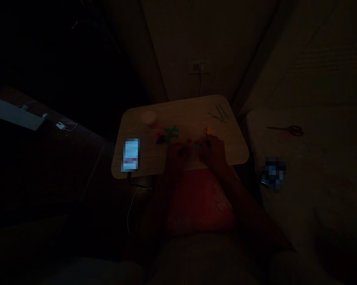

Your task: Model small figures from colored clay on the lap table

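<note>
The scene is very dark. Over the near edge of a small wooden table (193, 114), my left hand (176, 155) and my right hand (215, 150) face each other with curled fingers. A thin greenish strip (197, 145) spans the gap between them, seemingly pinched at both ends; its kind is too dim to tell. Small red bits (189, 140) lie just beyond the fingers. Green pieces (171, 132) and a dark piece (160, 139) sit beyond my left hand. A yellow-orange piece (209, 130) is just past my right hand.
A lit phone (130, 154) lies at the table's left, with a cable below it. At the back are a round pale-lidded tub (149, 117) and thin greenish sticks (221, 113). Scissors (289, 130) rest on the pale surface at right. A wall socket (199, 66) holds a plug.
</note>
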The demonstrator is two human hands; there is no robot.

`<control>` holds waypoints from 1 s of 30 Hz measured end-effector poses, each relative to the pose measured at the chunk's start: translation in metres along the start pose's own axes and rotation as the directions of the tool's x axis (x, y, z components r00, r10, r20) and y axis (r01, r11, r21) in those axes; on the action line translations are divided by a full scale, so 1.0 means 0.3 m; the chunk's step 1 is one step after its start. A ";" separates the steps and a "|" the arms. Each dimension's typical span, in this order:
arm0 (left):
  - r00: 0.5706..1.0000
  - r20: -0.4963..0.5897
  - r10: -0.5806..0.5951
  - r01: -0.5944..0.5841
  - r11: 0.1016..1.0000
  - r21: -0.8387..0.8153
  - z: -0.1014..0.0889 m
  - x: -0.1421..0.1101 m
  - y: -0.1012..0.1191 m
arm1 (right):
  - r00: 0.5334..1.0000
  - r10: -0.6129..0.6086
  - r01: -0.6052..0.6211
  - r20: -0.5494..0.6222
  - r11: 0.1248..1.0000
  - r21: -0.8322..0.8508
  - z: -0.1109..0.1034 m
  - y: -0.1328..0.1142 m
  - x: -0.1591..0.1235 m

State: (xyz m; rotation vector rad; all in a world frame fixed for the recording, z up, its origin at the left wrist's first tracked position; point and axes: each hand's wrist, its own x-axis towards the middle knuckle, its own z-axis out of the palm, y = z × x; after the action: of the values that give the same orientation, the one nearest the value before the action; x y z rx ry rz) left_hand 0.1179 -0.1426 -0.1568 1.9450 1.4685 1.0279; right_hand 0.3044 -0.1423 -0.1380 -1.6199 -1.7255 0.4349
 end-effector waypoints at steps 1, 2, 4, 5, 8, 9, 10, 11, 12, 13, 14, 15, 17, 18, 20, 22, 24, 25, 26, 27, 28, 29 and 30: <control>1.000 -0.007 -0.015 0.015 1.000 -0.015 -0.002 -0.001 -0.001 | 1.000 -0.004 0.004 0.004 1.000 0.011 -0.001 -0.001 0.000; 0.999 -0.016 -0.031 0.030 0.999 -0.025 -0.003 -0.003 -0.001 | 1.000 -0.010 0.010 0.012 1.000 0.019 -0.001 -0.002 0.000; 0.998 -0.032 -0.050 0.049 0.998 -0.041 -0.002 -0.005 -0.004 | 0.999 -0.019 0.018 0.032 0.999 0.028 0.000 -0.001 -0.001; 0.998 -0.035 -0.050 0.048 0.998 -0.051 0.000 -0.005 -0.005 | 0.999 -0.021 0.020 0.041 0.999 0.027 0.001 0.000 0.000; 0.998 -0.025 -0.049 0.047 0.996 -0.081 0.004 -0.006 -0.008 | 0.998 -0.020 0.020 0.061 1.000 0.014 0.003 0.004 -0.001; 0.999 -0.016 -0.051 0.050 0.995 -0.084 0.005 -0.006 -0.009 | 0.998 -0.022 0.022 0.065 1.000 0.004 0.005 0.006 -0.001; 0.999 -0.008 -0.054 0.053 0.995 -0.080 0.006 -0.006 -0.009 | 0.997 -0.029 0.029 0.068 1.000 -0.008 0.007 0.007 -0.002; 0.998 -0.006 -0.056 0.056 0.996 -0.070 0.006 -0.006 -0.008 | 0.997 -0.036 0.038 0.069 0.999 -0.023 0.010 0.008 -0.004; 0.998 -0.007 -0.056 0.055 0.997 -0.057 0.006 -0.005 -0.008 | 0.996 -0.045 0.048 0.072 0.998 -0.038 0.012 0.009 -0.005; 0.999 -0.005 -0.051 0.051 0.998 -0.039 0.005 -0.004 -0.007 | 0.995 -0.054 0.058 0.079 0.997 -0.052 0.015 0.009 -0.006; 0.999 -0.002 -0.044 0.044 0.999 -0.020 0.005 -0.003 -0.006 | 0.995 -0.059 0.064 0.087 0.996 -0.066 0.017 0.009 -0.007; 0.999 0.000 -0.033 0.033 0.999 0.000 0.005 -0.002 -0.005 | 0.994 -0.059 0.067 0.094 0.994 -0.082 0.019 0.008 -0.008; 1.000 0.011 -0.003 0.002 0.999 0.050 0.004 0.000 -0.002 | 0.991 -0.063 0.077 0.118 0.990 -0.115 0.022 0.006 -0.008; 1.000 0.017 0.010 -0.011 0.997 0.081 0.005 0.002 -0.002 | 0.989 -0.067 0.084 0.133 0.988 -0.130 0.023 0.004 -0.008; 0.999 0.030 0.020 -0.024 0.988 0.150 0.005 0.003 -0.001 | 0.984 -0.071 0.097 0.165 0.983 -0.155 0.023 -0.002 -0.007; 0.999 0.040 0.019 -0.027 0.980 0.199 0.006 0.003 -0.002 | 0.979 -0.068 0.102 0.191 0.980 -0.173 0.022 -0.009 -0.006; 0.998 0.046 0.031 -0.040 0.978 0.205 0.007 0.002 -0.003 | 0.978 -0.062 0.101 0.199 0.976 -0.191 0.021 -0.016 -0.006; 0.998 0.043 0.037 -0.045 0.979 0.200 0.007 0.001 -0.003 | 0.978 -0.061 0.101 0.200 0.975 -0.198 0.021 -0.020 -0.007; 0.999 0.035 0.036 -0.042 0.980 0.195 0.007 -0.001 -0.003 | 0.978 -0.058 0.100 0.198 0.974 -0.206 0.020 -0.023 -0.007; 0.999 0.026 0.029 -0.034 0.982 0.188 0.007 -0.002 -0.002 | 0.979 -0.055 0.097 0.197 0.972 -0.213 0.020 -0.027 -0.008; 1.000 0.017 0.019 -0.022 0.984 0.176 0.007 -0.004 -0.001 | 0.979 -0.050 0.094 0.198 0.971 -0.222 0.020 -0.030 -0.009; 1.000 0.012 0.008 -0.010 0.988 0.156 0.007 -0.005 0.001 | 0.979 -0.045 0.091 0.198 0.969 -0.230 0.020 -0.032 -0.011; 1.000 0.014 0.001 -0.003 0.991 0.131 0.006 -0.006 0.003 | 0.979 -0.043 0.090 0.200 0.967 -0.237 0.020 -0.035 -0.012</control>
State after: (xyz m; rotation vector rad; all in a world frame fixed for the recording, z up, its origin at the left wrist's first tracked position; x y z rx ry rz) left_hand 0.1196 -0.1445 -0.1579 2.0398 1.5620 0.9374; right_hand 0.2926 -0.1460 -0.1361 -1.7313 -2.0410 0.3676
